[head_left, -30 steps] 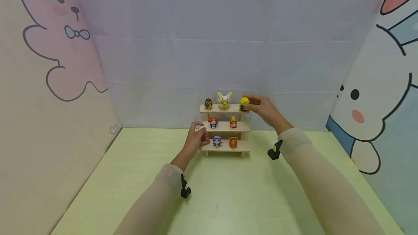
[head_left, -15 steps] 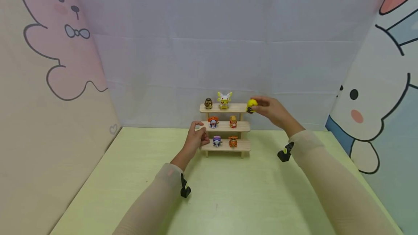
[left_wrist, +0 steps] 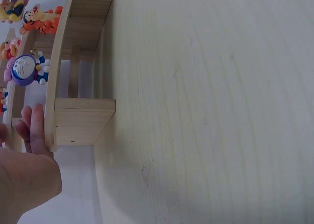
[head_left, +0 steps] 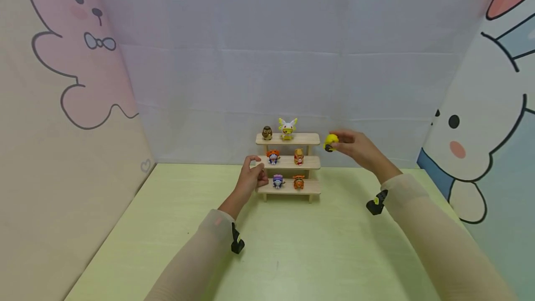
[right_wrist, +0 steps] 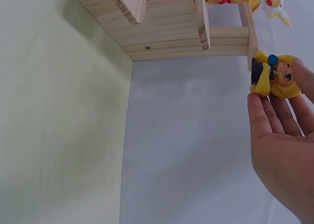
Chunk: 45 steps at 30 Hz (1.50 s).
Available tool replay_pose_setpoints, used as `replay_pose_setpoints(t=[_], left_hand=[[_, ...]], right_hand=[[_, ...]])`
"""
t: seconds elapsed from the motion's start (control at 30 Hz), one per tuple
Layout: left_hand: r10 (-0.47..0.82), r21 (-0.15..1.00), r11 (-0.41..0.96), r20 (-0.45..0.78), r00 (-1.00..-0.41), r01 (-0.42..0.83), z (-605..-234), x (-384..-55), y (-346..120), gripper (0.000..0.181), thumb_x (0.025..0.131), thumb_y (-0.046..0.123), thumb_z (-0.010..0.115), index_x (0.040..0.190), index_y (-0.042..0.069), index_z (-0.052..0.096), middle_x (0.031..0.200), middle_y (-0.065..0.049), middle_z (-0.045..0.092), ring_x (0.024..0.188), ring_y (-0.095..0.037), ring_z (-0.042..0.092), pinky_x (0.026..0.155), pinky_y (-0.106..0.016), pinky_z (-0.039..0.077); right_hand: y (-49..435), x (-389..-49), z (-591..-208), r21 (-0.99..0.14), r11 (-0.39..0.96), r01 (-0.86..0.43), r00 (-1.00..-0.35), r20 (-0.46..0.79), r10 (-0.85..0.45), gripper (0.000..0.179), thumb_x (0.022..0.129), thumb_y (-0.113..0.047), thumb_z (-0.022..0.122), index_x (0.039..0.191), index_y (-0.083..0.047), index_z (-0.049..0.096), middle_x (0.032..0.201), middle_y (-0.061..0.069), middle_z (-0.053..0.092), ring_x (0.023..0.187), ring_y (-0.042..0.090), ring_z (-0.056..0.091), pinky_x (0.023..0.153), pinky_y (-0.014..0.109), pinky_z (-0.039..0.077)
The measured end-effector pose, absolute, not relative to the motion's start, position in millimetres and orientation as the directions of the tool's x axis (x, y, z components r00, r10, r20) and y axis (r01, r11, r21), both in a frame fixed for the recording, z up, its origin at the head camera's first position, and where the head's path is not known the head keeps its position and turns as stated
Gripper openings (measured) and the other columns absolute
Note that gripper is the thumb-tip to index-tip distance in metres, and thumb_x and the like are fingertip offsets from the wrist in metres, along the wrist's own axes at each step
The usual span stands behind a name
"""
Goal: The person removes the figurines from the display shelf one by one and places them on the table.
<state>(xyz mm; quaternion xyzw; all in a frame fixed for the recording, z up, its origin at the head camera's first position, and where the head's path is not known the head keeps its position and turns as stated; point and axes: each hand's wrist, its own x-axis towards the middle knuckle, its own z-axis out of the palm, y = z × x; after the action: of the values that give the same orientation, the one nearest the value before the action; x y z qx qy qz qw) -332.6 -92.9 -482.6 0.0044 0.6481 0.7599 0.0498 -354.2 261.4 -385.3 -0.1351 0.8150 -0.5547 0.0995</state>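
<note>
My right hand pinches a yellow-haired girl figurine just off the right end of the wooden tiered display shelf. In the right wrist view the figurine shows long yellow hair and dark clothing, with thumb and fingers around its head. My left hand grips the shelf's left end, fingers curled by the middle and bottom tiers. On the top tier stand an owl figurine and a white-eared yellow figurine.
The middle tier bears an orange-hooded figurine and a bear figurine. Below are a purple-hooded cat figurine and an orange tiger figurine. A white curtain hangs behind the pale table.
My right hand has carried the yellow-haired figurine off the top tier's right end, to the right and slightly down. The left hand and the shelf have stayed in place.
</note>
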Motion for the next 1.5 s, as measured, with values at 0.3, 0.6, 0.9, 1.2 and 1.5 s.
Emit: replay_pose_setpoints(t=[0.3, 0.6, 0.9, 1.2, 1.5], left_hand=[[0.081, 0.985, -0.157, -0.057, -0.995, -0.069, -481.8, -332.6, -92.9, 0.019, 0.109, 0.015, 0.051, 0.126, 0.014, 0.044, 0.074, -0.007, 0.057, 0.066, -0.019, 0.061, 0.068, -0.033, 0.060], [0.091, 0.986, -0.151, -0.055, -0.994, -0.068, -482.0, -334.5, -93.6, 0.019, 0.109, 0.016, 0.052, 0.126, 0.014, 0.043, 0.074, -0.007, 0.058, 0.066, -0.019, 0.062, 0.068, -0.033, 0.061], [0.099, 0.987, -0.142, -0.054, -0.994, -0.068, -482.3, -334.3, -93.7, 0.020, 0.109, 0.017, 0.052, 0.126, 0.015, 0.043, 0.075, -0.007, 0.058, 0.066, -0.019, 0.061, 0.069, -0.032, 0.061], [0.091, 0.989, -0.133, -0.058, -0.994, -0.070, -483.9, -335.2, -93.9, 0.019, 0.109, 0.017, 0.052, 0.126, 0.015, 0.043, 0.075, -0.007, 0.058, 0.067, -0.019, 0.061, 0.069, -0.032, 0.061], [0.090, 0.989, -0.126, -0.063, -0.994, -0.074, -484.8, -335.4, -94.2, 0.020, 0.109, 0.018, 0.052, 0.126, 0.015, 0.043, 0.076, -0.007, 0.058, 0.067, -0.019, 0.061, 0.071, -0.034, 0.061]], right_hand=[[274.5, -349.7, -400.9, -0.923, 0.371, -0.098, -0.940, -0.036, -0.339, 0.061, 0.105, -0.025, 0.062, 0.158, -0.005, 0.038, 0.152, 0.022, 0.046, 0.138, 0.038, 0.047, 0.119, 0.056, 0.034], [282.0, -348.6, -421.8, -0.938, 0.342, -0.065, -0.940, -0.057, -0.336, 0.059, 0.105, -0.021, 0.062, 0.156, -0.002, 0.039, 0.151, 0.022, 0.046, 0.132, 0.030, 0.052, 0.106, 0.030, 0.049], [287.5, -344.4, -444.5, -0.950, 0.307, -0.057, -0.940, -0.053, -0.338, 0.058, 0.104, -0.017, 0.063, 0.154, 0.003, 0.040, 0.148, 0.027, 0.048, 0.120, 0.018, 0.059, 0.109, 0.034, 0.048], [292.4, -339.7, -459.6, -0.954, 0.299, 0.000, -0.939, -0.103, -0.329, 0.059, 0.105, -0.016, 0.062, 0.155, 0.002, 0.037, 0.152, 0.026, 0.044, 0.128, 0.026, 0.056, 0.115, 0.042, 0.043], [295.9, -337.9, -476.7, -0.953, 0.302, 0.023, -0.935, -0.127, -0.331, 0.060, 0.105, -0.015, 0.061, 0.156, 0.003, 0.035, 0.156, 0.027, 0.040, 0.132, 0.026, 0.053, 0.118, 0.050, 0.038]])
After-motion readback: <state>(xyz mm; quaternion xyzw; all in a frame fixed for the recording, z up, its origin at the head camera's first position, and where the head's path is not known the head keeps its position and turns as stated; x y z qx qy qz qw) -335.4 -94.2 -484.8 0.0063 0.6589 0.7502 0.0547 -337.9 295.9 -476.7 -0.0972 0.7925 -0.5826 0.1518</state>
